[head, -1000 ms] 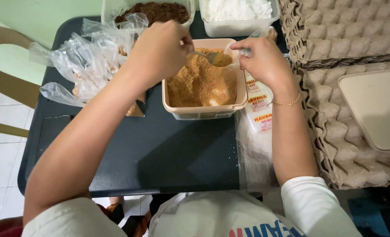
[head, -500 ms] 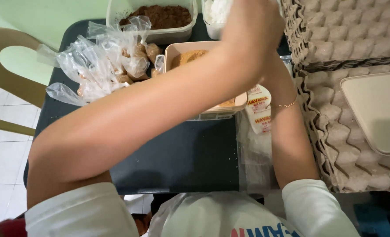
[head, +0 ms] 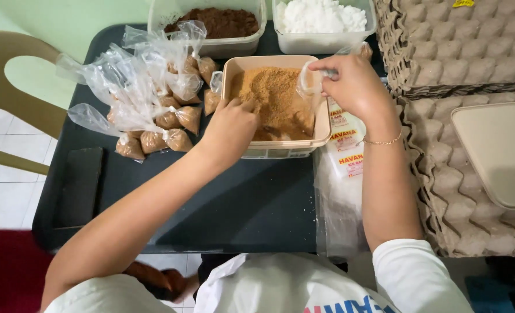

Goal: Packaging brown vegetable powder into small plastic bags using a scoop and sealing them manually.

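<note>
Your left hand [head: 231,124] digs, fingers curled, into the golden-brown sugar in the beige rectangular plastic tub [head: 276,146] mid-table, while your right hand [head: 353,87] pinches a small clear plastic bag [head: 310,84] open above it, so this looks like the filling step, calling for a steady bag mouth.

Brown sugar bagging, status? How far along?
Done: a pile of small filled clear bags lies left of the tan tub. In hand: the right hand holds an open clear bag over the tub while the left hand dips into the brown sugar. Left: the tub looks well stocked, and a stack of unused bags lies to its right.
</note>
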